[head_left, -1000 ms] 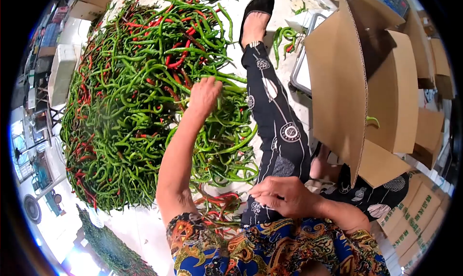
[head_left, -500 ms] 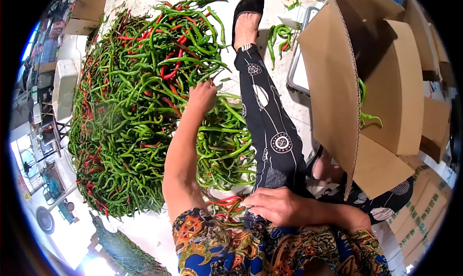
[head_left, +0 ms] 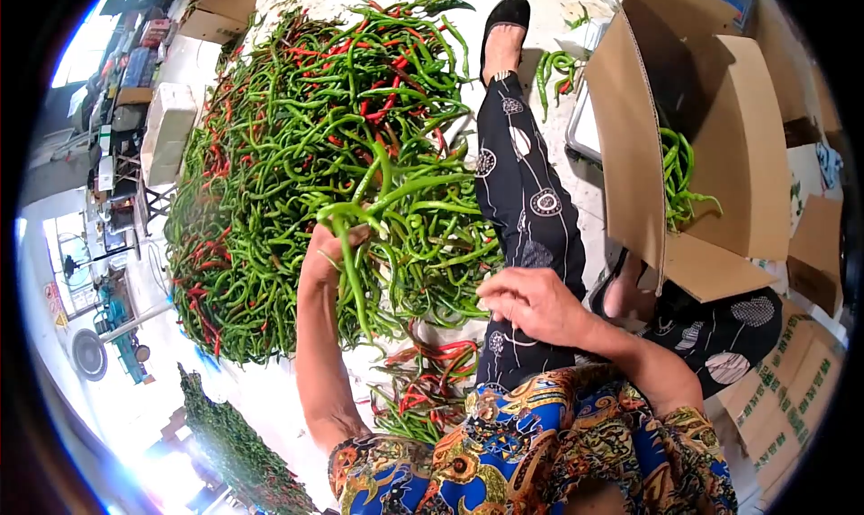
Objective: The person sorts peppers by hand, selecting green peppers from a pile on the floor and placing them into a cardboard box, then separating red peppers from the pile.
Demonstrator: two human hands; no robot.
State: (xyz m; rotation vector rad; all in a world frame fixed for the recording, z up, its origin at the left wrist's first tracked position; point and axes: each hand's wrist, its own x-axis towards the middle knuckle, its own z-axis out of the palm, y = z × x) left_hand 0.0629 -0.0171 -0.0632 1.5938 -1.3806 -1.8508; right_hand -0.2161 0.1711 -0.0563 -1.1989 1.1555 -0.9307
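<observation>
Chilies [head_left: 354, 214], green ones, are gripped in your left hand [head_left: 338, 238] beside the heap [head_left: 261, 209] at centre-left; your right hand [head_left: 538, 304] curls loosely above your leg [head_left: 540, 196], lower centre, whether holding anything you can't tell. More peppers [head_left: 677, 169] lie inside the carton [head_left: 630, 146], right.

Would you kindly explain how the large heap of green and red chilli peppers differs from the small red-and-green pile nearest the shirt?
The large heap of green and red chilli peppers covers far more pale floor than the small red-and-green pile. Green dominates the heap; red takes a larger share of the pile. The left hand holds green peppers over the heap; neither hand touches the pile. Both rest on that floor.
</observation>
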